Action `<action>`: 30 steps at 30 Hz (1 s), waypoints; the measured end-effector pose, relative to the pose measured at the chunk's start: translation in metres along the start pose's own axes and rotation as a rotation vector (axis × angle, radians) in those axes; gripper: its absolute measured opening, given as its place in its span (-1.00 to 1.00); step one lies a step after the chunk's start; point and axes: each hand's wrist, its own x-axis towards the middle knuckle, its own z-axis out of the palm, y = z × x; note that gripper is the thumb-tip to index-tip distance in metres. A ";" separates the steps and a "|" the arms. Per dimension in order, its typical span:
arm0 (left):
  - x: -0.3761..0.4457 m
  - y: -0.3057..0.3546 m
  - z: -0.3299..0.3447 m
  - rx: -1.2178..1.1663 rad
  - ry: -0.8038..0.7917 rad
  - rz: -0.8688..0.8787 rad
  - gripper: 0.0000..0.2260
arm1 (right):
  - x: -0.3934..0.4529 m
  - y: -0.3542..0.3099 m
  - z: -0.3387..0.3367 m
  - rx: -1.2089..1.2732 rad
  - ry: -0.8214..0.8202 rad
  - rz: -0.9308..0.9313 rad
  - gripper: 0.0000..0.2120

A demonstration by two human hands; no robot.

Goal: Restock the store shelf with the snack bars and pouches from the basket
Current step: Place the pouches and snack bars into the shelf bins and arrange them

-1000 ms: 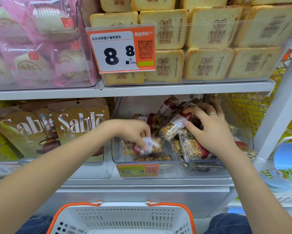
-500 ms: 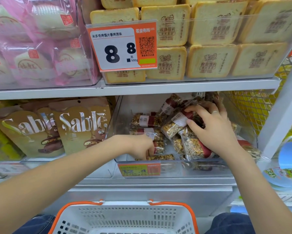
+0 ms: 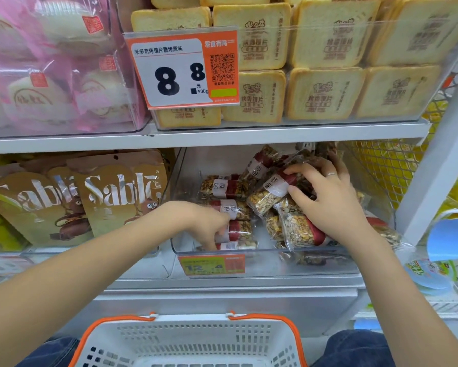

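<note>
Across the top of the frame, upper shelf (image 3: 222,139): clear bin of toast-shaped packs (image 3: 326,94) on the right, pink-wrapped buns (image 3: 50,75) on the left, big price tag (image 3: 183,70) reading 8.8 clipped in front at centre. Mid-left, under that shelf: brown Sable pouches (image 3: 122,192) standing upright, overlapping. Mid-centre to right: clear shelf bin (image 3: 315,254) holding the snack bars (image 3: 225,188), small orange price label (image 3: 212,264) on its front lip. Bottom centre: white basket (image 3: 190,340) with orange rim and handles, only its upper part in view, contents not visible. Knees in blue denim either side of it.

Bars on the bin's left side lie flat in a rough row running front to back; right side is a loose heap, bars tilted at all angles.

Right hand (image 3: 331,205): spread palm-down over the heap, fingers bent and wrapped on one tilted bar (image 3: 267,193), ring on one finger. Left hand (image 3: 204,221): reaching into the bin's front-left, fingertips down on the bar nearest the front (image 3: 238,245), fingers curled toward it; can't tell if it's a real pinch or just contact, since the hand's back hides the tips.
</note>
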 end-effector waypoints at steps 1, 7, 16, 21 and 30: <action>-0.001 -0.002 -0.004 -0.085 -0.087 -0.010 -0.60 | 0.000 0.000 0.000 0.005 0.000 0.001 -0.73; 0.003 0.000 -0.006 -0.108 -0.180 0.039 -0.60 | 0.000 0.000 -0.001 0.011 -0.010 0.003 -0.73; -0.014 -0.010 -0.018 -0.301 0.052 0.039 -0.69 | 0.000 0.000 -0.002 0.018 -0.013 -0.006 -0.73; -0.015 -0.005 -0.018 -0.358 0.109 -0.169 -0.71 | 0.000 -0.001 -0.001 -0.007 -0.013 0.001 -0.74; -0.019 0.000 -0.023 0.184 0.295 0.355 -0.59 | -0.001 0.000 -0.002 0.005 -0.013 -0.010 -0.74</action>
